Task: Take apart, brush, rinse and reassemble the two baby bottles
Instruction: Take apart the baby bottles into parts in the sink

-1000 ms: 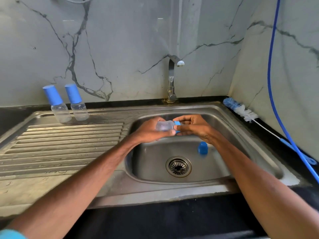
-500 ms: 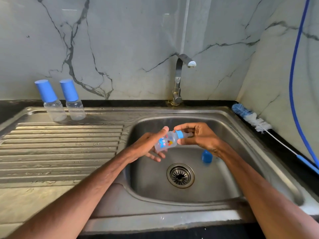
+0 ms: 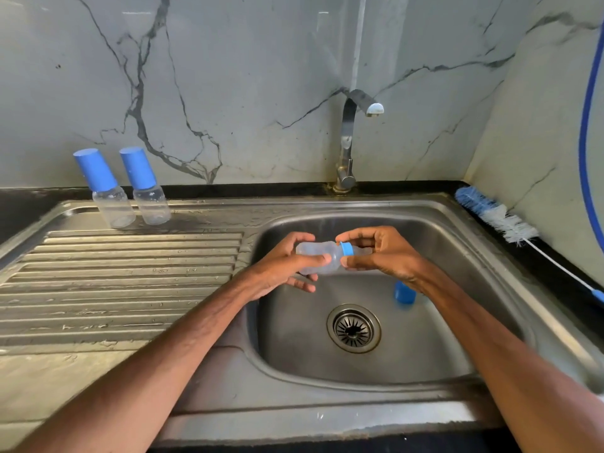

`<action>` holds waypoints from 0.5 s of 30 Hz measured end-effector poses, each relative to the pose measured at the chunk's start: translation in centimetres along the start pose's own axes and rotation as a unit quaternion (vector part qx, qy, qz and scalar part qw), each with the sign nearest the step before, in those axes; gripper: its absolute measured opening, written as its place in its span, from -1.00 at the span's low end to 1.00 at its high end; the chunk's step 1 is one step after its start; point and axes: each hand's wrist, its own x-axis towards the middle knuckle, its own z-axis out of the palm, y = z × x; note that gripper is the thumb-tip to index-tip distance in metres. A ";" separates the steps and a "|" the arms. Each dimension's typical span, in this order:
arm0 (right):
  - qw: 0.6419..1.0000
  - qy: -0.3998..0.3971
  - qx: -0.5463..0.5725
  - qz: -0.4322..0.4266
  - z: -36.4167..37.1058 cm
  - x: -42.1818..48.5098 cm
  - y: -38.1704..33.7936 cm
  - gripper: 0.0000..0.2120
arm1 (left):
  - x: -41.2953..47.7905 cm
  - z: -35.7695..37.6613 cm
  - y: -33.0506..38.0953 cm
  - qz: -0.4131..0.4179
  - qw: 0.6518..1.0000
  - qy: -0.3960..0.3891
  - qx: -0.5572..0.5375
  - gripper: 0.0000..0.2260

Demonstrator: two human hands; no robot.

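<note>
So the steel sink (image 3: 327, 420) fills most of the view, with a long bottle brush (image 3: 496, 217) on the counter by its right edge. One capped bottle (image 3: 112, 197) stands upright next to a second capped bottle (image 3: 148, 194) at the back of the drainboard (image 3: 130, 273). Over the basin, the left hand (image 3: 281, 269) grips a clear bottle (image 3: 318, 261) sideways and the right hand (image 3: 389, 256) pinches its blue ring (image 3: 346, 249). A loose blue cap (image 3: 404, 292) sits on the basin floor.
</note>
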 end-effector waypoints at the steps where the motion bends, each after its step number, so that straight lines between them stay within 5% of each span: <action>1: 1.000 0.003 0.010 0.003 0.0 0.1 0.0 -0.55 | 0.1 -0.2 0.1 0.009 1.000 0.021 0.009 -0.51; 7: 0.999 0.023 -0.042 0.015 -0.9 0.3 0.6 -0.55 | -0.4 -0.5 0.5 0.063 0.945 0.197 0.253 -0.54; 11: 0.973 0.002 -0.231 0.009 0.1 0.5 1.0 -0.56 | 0.1 0.4 0.2 0.048 0.872 0.170 0.457 -0.61; 15: 0.964 -0.035 -0.263 0.007 0.9 0.7 1.1 -0.58 | 1.9 0.9 0.0 0.001 0.794 0.131 0.594 -0.48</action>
